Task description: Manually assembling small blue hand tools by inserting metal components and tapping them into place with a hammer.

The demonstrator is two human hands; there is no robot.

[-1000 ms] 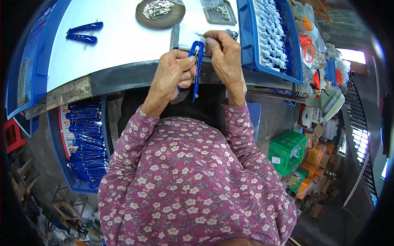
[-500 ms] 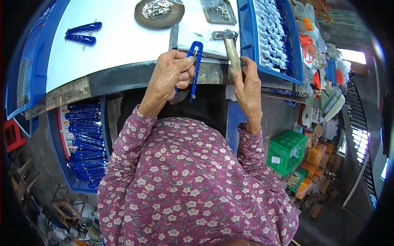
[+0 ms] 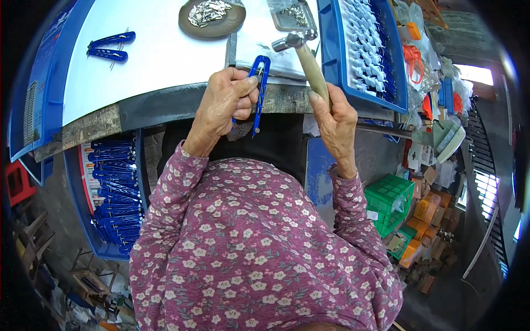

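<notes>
Closed in a pinch, my left hand point(image 3: 227, 100) holds a blue V-shaped piece point(image 3: 261, 99) with two slotted legs, bend upward, over the table's front edge. A little metal shows between its legs; my fingers hide part of the near leg. To the right of it, my right hand point(image 3: 337, 115) is wrapped round the lower handle of a hammer point(image 3: 313, 73). The hammer's metal head tilts up to the left, above a flat plate point(image 3: 248, 48) on the table. Piece and hammer are apart.
Small metal pins fill a round brown dish point(image 3: 212, 33) and a grey tray point(image 3: 282, 25). Another blue V-shaped piece point(image 3: 113, 54) lies on the white tabletop point(image 3: 149, 60). A blue bin point(image 3: 334, 49) stands right; another point(image 3: 72, 182), full of blue pieces, sits below left.
My right hand has closed round the hammer handle and shifted slightly right. The hammer's head has risen and tipped left. My left hand stays nearly in place with the blue piece.
</notes>
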